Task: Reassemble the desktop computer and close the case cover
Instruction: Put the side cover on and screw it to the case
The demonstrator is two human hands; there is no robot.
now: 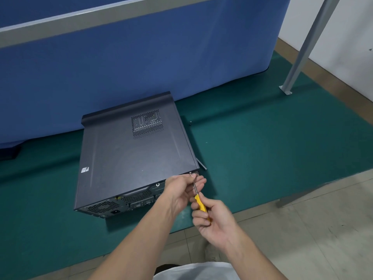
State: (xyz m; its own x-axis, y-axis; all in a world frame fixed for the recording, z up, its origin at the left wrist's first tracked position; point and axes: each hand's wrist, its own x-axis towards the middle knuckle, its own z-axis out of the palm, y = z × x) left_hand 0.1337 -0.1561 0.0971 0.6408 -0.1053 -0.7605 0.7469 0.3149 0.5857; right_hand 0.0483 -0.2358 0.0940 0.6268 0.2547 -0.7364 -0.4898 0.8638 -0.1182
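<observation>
The computer (129,154) lies on its side near the worktop's (262,148) front edge, cover (121,138) on, back panel facing the person. At its back right corner the left hand (179,190) pinches the screwdriver (198,201) shaft beside a screw (190,173). The right hand (214,221) grips the yellow handle. A loose screw (190,122) lies further back, and a metal post (302,49) stands at the right edge.
</observation>
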